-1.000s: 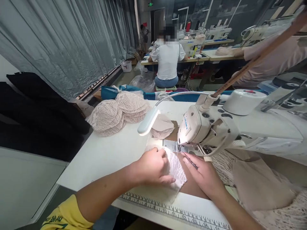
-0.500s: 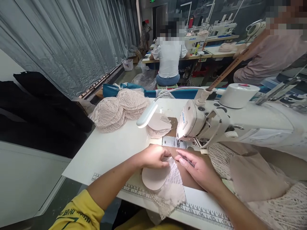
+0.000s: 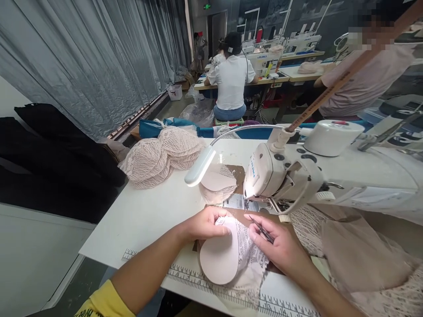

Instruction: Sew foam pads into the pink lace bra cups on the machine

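Note:
My left hand (image 3: 209,223) is closed on the upper edge of a pale foam bra cup (image 3: 219,259), thumb flat on its smooth face and fingers behind. Along the cup's right side hangs a cream lace panel (image 3: 253,255), which drapes over the table's front edge. In my right hand (image 3: 280,242) is a slim, dark pair of tweezers (image 3: 261,230), pinched by thumb and fingers just right of the lace. Both hands are in front of the sewing machine (image 3: 264,171), whose needle area is beyond them. Another lace-edged cup (image 3: 218,180) lies behind the needle plate.
Stacked lace cups (image 3: 148,160) sit at the table's far left. A lamp (image 3: 200,167) hangs low over the white table (image 3: 158,211). Lace and mesh pieces (image 3: 360,251) lie right of my forearm. A printed ruler (image 3: 198,281) runs along the front edge. Two people sit beyond.
My left hand has turned the cup so that more of its smooth face shows, thumb now on top. The tweezers have shifted slightly right and down, still in my right hand.

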The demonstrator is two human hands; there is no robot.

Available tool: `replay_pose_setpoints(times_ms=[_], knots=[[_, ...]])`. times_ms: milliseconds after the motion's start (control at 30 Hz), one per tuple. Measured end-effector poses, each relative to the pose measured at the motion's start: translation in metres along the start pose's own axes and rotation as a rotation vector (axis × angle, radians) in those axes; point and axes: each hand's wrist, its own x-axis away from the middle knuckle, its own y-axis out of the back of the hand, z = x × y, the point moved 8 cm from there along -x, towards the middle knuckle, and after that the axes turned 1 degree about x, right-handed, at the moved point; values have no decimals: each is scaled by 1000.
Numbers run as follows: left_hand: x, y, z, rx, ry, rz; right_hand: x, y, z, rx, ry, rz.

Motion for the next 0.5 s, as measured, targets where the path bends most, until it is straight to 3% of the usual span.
replay_pose_setpoints(times_ms=[300,500], knots=[[-3,5,1,46,-1,4,1,-1,3,-51,20,-42],[3,17,-5,-139,-8,2,-3,-2,-8,-24,3,-11]])
